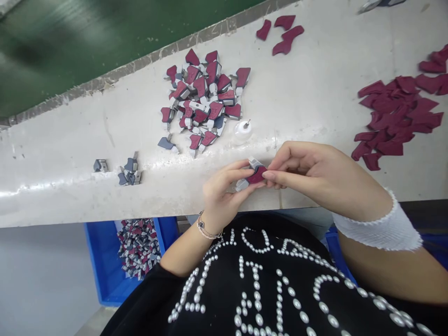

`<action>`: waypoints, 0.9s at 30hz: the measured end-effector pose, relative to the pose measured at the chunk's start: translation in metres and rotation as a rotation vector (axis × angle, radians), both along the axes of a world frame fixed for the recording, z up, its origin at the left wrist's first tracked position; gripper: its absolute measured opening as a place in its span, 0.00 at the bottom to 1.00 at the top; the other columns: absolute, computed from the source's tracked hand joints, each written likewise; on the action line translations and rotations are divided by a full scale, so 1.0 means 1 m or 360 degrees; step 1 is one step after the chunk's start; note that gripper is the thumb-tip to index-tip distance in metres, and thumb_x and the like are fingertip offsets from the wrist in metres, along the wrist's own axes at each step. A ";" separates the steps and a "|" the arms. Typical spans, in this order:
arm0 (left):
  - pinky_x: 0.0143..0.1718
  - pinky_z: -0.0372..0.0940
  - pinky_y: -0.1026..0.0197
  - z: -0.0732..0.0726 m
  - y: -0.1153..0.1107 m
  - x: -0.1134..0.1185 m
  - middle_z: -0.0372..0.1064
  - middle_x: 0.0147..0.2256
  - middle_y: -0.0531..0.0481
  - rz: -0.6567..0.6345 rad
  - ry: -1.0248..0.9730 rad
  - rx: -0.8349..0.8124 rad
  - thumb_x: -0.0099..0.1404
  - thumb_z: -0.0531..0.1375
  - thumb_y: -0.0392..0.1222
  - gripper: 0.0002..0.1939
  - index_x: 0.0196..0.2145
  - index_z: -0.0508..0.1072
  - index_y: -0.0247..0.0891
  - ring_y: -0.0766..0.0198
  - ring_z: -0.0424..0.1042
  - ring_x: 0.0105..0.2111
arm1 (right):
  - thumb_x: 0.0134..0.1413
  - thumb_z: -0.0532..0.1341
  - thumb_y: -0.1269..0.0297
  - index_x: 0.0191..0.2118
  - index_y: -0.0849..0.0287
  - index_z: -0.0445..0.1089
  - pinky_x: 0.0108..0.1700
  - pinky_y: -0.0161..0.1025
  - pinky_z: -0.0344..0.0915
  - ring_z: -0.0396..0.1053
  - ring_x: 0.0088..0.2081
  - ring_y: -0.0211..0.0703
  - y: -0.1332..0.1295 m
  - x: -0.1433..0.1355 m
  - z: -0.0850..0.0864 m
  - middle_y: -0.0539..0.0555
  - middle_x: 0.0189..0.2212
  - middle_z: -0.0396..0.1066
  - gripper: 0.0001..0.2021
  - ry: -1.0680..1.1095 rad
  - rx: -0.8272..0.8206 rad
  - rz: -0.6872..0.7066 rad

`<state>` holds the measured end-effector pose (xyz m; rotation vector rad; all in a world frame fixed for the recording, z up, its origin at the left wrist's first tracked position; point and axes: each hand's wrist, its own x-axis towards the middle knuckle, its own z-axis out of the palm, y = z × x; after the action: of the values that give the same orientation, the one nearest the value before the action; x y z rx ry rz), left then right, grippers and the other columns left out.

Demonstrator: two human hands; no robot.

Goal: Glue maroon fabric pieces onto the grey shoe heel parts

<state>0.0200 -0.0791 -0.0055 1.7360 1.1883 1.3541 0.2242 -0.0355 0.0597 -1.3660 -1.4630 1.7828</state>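
Observation:
Near the front edge of the table, my left hand [227, 186] grips a small grey plastic part [255, 163] between thumb and fingers. A dark red piece [258, 175] lies against the face of that part. The thumb and fingertips of my right hand [308, 170] pinch the right end of the red piece. Just beyond my hands stands a small white bottle [242, 130] with a thin metal tip. Farther back is a pile of grey parts with red faces [201, 88]. Loose red pieces [395, 116] are heaped to the right.
Several grey-blue parts [130, 171] sit on the left of the white table [70, 186]. More red pieces [285, 35] lie at the far edge. Below the table, a blue bin [101, 266] holds many grey and red parts. A green surface [105, 42] borders the table's back.

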 end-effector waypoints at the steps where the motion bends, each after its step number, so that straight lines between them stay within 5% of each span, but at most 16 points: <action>1: 0.54 0.78 0.58 0.000 0.000 0.000 0.80 0.50 0.47 -0.0014 -0.0036 -0.0009 0.58 0.74 0.35 0.22 0.49 0.78 0.42 0.60 0.81 0.51 | 0.58 0.71 0.53 0.34 0.56 0.73 0.35 0.36 0.71 0.78 0.33 0.41 0.000 0.000 0.000 0.49 0.30 0.79 0.13 -0.0019 0.0002 0.0007; 4: 0.54 0.78 0.59 0.000 0.000 0.000 0.80 0.49 0.49 -0.0059 -0.0178 -0.0069 0.56 0.74 0.32 0.23 0.49 0.78 0.43 0.62 0.81 0.50 | 0.58 0.70 0.50 0.32 0.56 0.70 0.29 0.36 0.67 0.74 0.27 0.38 0.001 0.003 0.003 0.48 0.25 0.75 0.16 -0.0073 0.0019 0.0066; 7: 0.53 0.78 0.62 0.004 0.001 0.001 0.80 0.49 0.49 -0.0124 -0.0307 -0.0093 0.54 0.74 0.29 0.25 0.48 0.79 0.42 0.63 0.81 0.50 | 0.60 0.67 0.46 0.36 0.55 0.68 0.20 0.36 0.53 0.57 0.18 0.34 0.003 0.006 0.005 0.44 0.18 0.65 0.17 -0.0063 0.0034 0.0145; 10: 0.52 0.78 0.63 0.008 0.003 0.001 0.80 0.50 0.47 -0.0232 -0.0379 -0.0081 0.53 0.75 0.28 0.26 0.49 0.78 0.41 0.63 0.81 0.50 | 0.64 0.63 0.44 0.47 0.54 0.71 0.26 0.37 0.62 0.66 0.27 0.38 0.007 0.006 0.005 0.49 0.28 0.73 0.18 0.0005 0.0056 0.0273; 13: 0.52 0.79 0.61 0.011 0.005 0.001 0.80 0.50 0.46 -0.0316 -0.0402 -0.0036 0.53 0.75 0.30 0.26 0.49 0.78 0.40 0.62 0.81 0.49 | 0.65 0.62 0.47 0.43 0.55 0.73 0.38 0.38 0.69 0.71 0.37 0.41 0.011 0.004 0.002 0.51 0.36 0.74 0.16 0.0120 0.0049 0.0401; 18: 0.49 0.80 0.60 0.012 0.005 0.002 0.81 0.49 0.45 -0.0312 -0.0369 0.0008 0.53 0.76 0.33 0.26 0.49 0.79 0.40 0.61 0.82 0.47 | 0.64 0.64 0.50 0.34 0.56 0.69 0.31 0.38 0.63 0.66 0.30 0.39 0.011 -0.001 0.001 0.49 0.28 0.68 0.15 0.0157 0.0044 0.0384; 27: 0.50 0.80 0.59 0.009 0.002 0.005 0.81 0.50 0.46 -0.0167 -0.0332 0.0069 0.55 0.75 0.36 0.26 0.51 0.78 0.44 0.60 0.82 0.48 | 0.69 0.60 0.51 0.38 0.55 0.69 0.34 0.39 0.64 0.69 0.33 0.40 0.002 -0.008 0.003 0.49 0.31 0.72 0.13 0.0079 0.0228 0.0248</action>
<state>0.0246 -0.0773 0.0039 1.6173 0.9471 1.4661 0.2167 -0.0339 0.0626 -1.1569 -1.6753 1.7535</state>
